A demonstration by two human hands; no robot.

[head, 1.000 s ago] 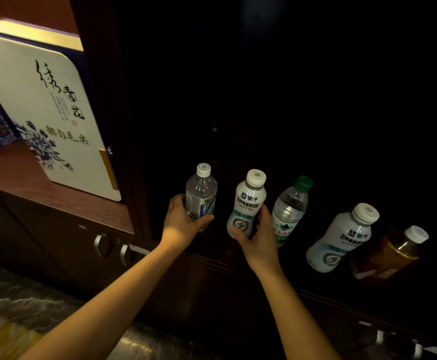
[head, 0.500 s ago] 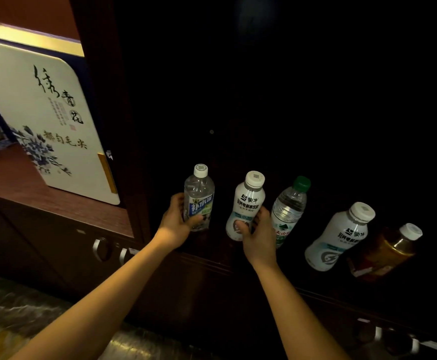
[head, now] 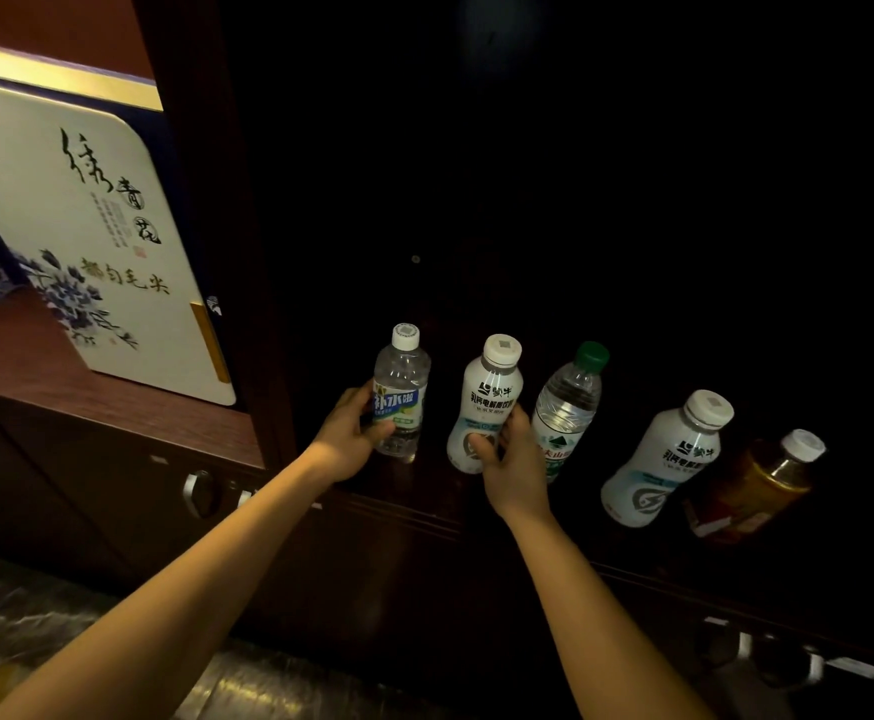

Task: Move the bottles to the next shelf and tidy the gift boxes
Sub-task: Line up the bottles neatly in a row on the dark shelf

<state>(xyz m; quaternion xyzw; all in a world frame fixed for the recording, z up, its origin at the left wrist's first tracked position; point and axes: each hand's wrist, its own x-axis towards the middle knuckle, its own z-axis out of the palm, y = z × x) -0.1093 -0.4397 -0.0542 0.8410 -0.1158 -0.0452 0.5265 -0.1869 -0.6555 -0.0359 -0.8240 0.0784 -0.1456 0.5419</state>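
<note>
While both hands reached into the dark shelf bay, the left hand [head: 347,440] wrapped its fingers around the clear blue-labelled water bottle [head: 400,393], and the right hand [head: 515,467] curled around the white drink bottle [head: 484,405] just beside it. Both bottles stood upright, long axes vertical, so each probably called for a straight lift leftward toward the gift box [head: 76,236] shelf.

Five bottles [head: 492,402] in row on right shelf [head: 414,480] (gift box [head: 87,241] on left shelf [head: 113,407]).
</note>
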